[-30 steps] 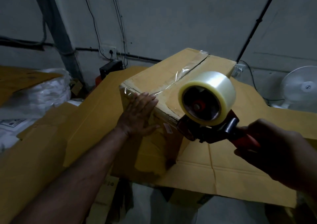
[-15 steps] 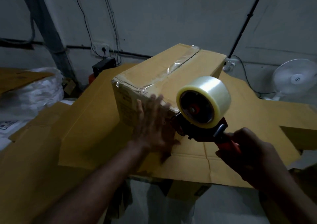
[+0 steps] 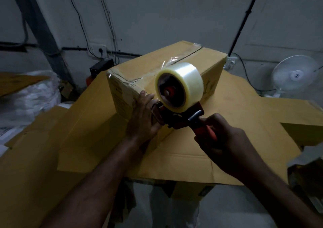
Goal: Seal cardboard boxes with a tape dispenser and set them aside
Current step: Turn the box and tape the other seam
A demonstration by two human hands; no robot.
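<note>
A closed brown cardboard box (image 3: 139, 67) stands on flattened cardboard, with clear tape running along its top seam and over the near edge. My left hand (image 3: 142, 116) lies flat against the box's near side, fingers spread, pressing just below the top edge. In my right hand (image 3: 222, 140) is the red handle of a tape dispenser (image 3: 176, 117). Its large roll of clear tape (image 3: 180, 86) faces me, and its front end sits against the box's near side beside my left hand.
Flattened cardboard sheets (image 3: 209, 158) cover the work surface. A white bag (image 3: 29, 95) lies at the left. A white fan (image 3: 295, 75) stands at the right by the wall. Cables and a black device (image 3: 101, 67) sit behind the box. Another box (image 3: 305, 184) edges in at lower right.
My left hand slid from the box's top edge down and right along its near side, toward the dispenser. The dispenser stayed against the near side, and the view shifted slightly.
</note>
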